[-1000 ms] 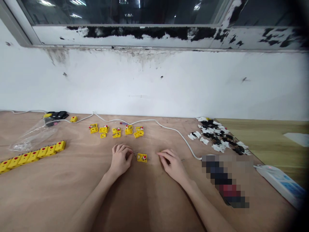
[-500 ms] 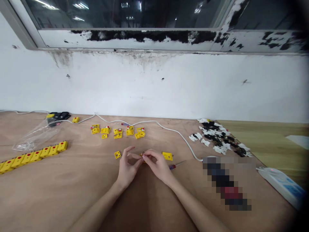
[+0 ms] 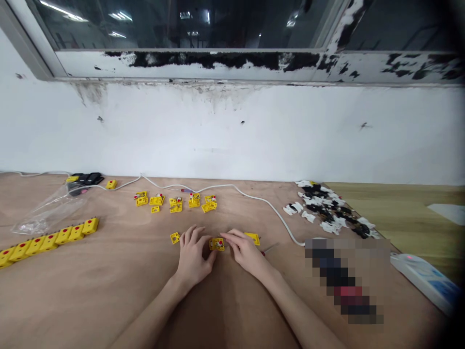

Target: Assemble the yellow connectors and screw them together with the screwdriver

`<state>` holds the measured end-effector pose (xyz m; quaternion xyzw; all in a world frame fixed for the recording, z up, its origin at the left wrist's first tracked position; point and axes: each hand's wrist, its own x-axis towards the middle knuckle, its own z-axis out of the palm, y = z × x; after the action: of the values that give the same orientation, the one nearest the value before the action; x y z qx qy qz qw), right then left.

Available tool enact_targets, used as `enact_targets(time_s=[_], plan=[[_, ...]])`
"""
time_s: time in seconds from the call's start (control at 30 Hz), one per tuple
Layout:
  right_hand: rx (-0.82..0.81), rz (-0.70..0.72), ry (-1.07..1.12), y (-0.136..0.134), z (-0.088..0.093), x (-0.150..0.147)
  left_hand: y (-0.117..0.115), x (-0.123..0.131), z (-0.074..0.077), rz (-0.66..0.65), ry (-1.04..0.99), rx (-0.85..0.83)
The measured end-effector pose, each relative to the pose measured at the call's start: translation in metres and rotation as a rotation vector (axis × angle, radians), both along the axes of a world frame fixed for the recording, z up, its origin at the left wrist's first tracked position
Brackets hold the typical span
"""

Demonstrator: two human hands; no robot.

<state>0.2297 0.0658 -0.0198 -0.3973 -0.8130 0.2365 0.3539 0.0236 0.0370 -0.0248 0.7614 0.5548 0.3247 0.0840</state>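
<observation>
Between my two hands lies a small yellow housing (image 3: 217, 244) with a red button and small parts inside. My left hand (image 3: 194, 254) is at its left side, fingers curled, gripping its left edge. At its right, my right hand (image 3: 245, 249) has thumb and forefinger pinched together near the housing's edge; what they hold, if anything, is too small to name. A yellow cover with holes (image 3: 175, 237) rests left of my left hand. Behind my right hand is another yellow cover (image 3: 252, 238), and a screwdriver (image 3: 268, 250) is partly hidden beside that hand.
Several opened yellow housings (image 3: 176, 204) sit farther back. A row of yellow boxes (image 3: 50, 241) and a plastic bag (image 3: 51, 208) are at the left. A white cable (image 3: 269, 199) crosses the table. Black and white pieces (image 3: 329, 208) and a power strip (image 3: 423, 276) are at the right.
My hands have moved apart, uncovering the yellow housing between them. My left hand has turned more palm-down. The view has shifted slightly.
</observation>
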Motion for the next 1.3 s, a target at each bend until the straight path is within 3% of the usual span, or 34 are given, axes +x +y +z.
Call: enact_targets(time_s=[0.47,0.7,1.3], plan=[[0.042,0.030,-0.090,-0.005,-0.006,0.011,-0.002,-0.003,0.006,-0.063,-0.042,-0.046],[0.021,0.061,-0.089,-0.005,-0.005,0.012,-0.002,-0.001,0.010,-0.234,-0.060,-0.060],[0.048,0.060,-0.076,-0.004,-0.001,0.011,-0.003,-0.002,0.011,-0.230,-0.058,-0.044]])
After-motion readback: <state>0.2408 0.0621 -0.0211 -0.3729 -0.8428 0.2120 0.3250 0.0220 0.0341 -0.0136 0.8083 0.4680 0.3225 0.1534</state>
